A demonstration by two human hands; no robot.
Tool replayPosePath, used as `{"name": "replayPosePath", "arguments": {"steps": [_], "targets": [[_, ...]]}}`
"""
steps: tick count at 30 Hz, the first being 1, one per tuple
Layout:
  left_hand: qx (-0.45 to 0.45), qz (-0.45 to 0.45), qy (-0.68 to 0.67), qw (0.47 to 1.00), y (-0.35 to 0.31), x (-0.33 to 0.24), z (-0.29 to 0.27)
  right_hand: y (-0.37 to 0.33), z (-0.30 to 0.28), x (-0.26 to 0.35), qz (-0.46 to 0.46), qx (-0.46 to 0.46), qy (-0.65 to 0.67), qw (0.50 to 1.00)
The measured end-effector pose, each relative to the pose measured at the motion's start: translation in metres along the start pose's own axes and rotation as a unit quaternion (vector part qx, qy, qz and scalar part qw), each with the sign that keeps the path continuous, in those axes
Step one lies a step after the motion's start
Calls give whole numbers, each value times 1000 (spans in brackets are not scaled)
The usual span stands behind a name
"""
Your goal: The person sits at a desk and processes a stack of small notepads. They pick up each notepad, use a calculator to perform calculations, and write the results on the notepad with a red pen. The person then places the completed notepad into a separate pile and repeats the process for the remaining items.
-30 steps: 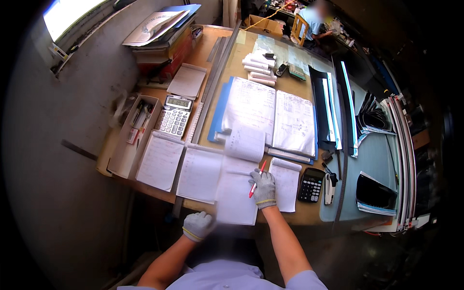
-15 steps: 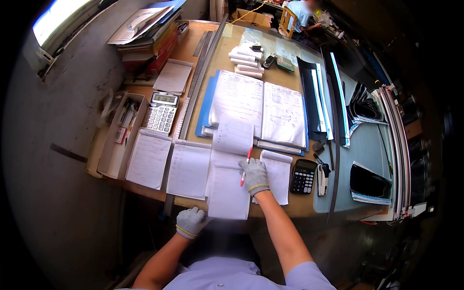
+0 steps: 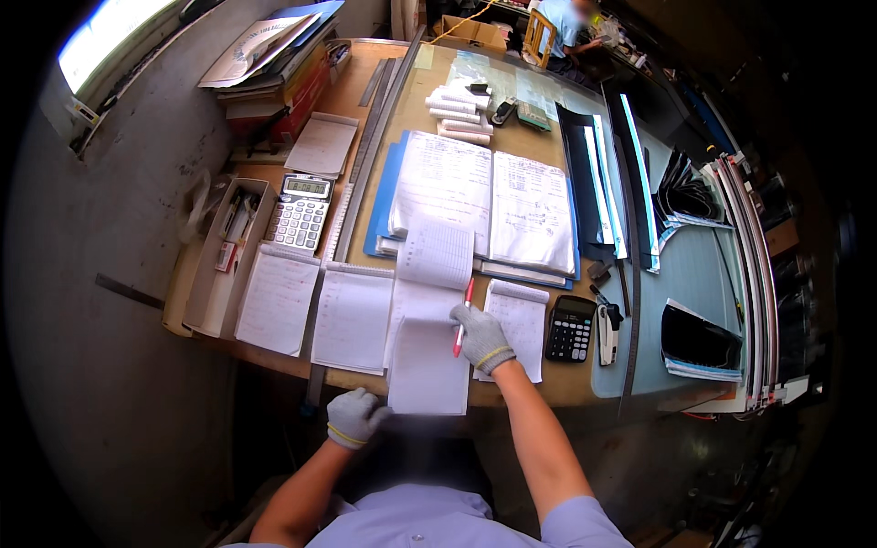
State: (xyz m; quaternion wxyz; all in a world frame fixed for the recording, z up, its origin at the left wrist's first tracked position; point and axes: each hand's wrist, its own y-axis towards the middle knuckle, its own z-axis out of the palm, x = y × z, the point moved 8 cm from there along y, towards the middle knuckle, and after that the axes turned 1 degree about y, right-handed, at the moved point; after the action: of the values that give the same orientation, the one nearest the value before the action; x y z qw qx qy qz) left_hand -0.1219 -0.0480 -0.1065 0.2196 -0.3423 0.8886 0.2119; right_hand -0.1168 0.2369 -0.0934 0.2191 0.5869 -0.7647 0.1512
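Head view: a long white notepad (image 3: 427, 338) lies at the desk's near edge, its top sheets flipped up and curling at 12 o'clock, its lower end hanging past the edge. The right hand (image 3: 480, 335), in a grey knit glove with a yellow cuff band, rests at the pad's 3 o'clock side, fingers curled around a slim red pen (image 3: 462, 316) that points up along the paper. The left hand (image 3: 353, 416), gloved alike, sits below the desk at the pad's 8 o'clock corner, fingers loosely bent and touching the sheet's edge; whether it pinches the paper I cannot tell.

At 9 o'clock of the pad lie two lined sheets (image 3: 352, 315), flat and matte. At 3 o'clock, past a smaller pad (image 3: 521, 320), a black calculator (image 3: 571, 328) and a white stapler (image 3: 607, 321) stand side by side. At 12 o'clock an open binder (image 3: 480, 199) with blue covers shows glossy plastic sleeves. Farther at 10 o'clock sit a grey calculator (image 3: 299, 212) and a shallow box (image 3: 222, 256) of pens; long steel rulers (image 3: 375, 137) run up the desk.

The desk (image 3: 361, 96) is pale wood, its right part under a blue-green mat (image 3: 703, 274). A stack of books (image 3: 274, 59) stands in the far left corner, beside a rough grey wall (image 3: 110, 183) with a bright window.
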Motion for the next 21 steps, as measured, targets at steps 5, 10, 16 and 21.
{"name": "replayPosePath", "arguments": {"steps": [5,10,16,21], "targets": [[-173,-57,-128,975,48,-10,-40,-23,-40,5,-18,-32,132,991],[34,-193,-392,899,77,-7,12,-25,-65,18,-33,-15,162,986],[162,-290,-475,815,17,4,52,-24,-45,11,35,-26,226,973],[126,-347,-495,787,-21,34,44,-19,-20,34,23,-76,157,984]]}}
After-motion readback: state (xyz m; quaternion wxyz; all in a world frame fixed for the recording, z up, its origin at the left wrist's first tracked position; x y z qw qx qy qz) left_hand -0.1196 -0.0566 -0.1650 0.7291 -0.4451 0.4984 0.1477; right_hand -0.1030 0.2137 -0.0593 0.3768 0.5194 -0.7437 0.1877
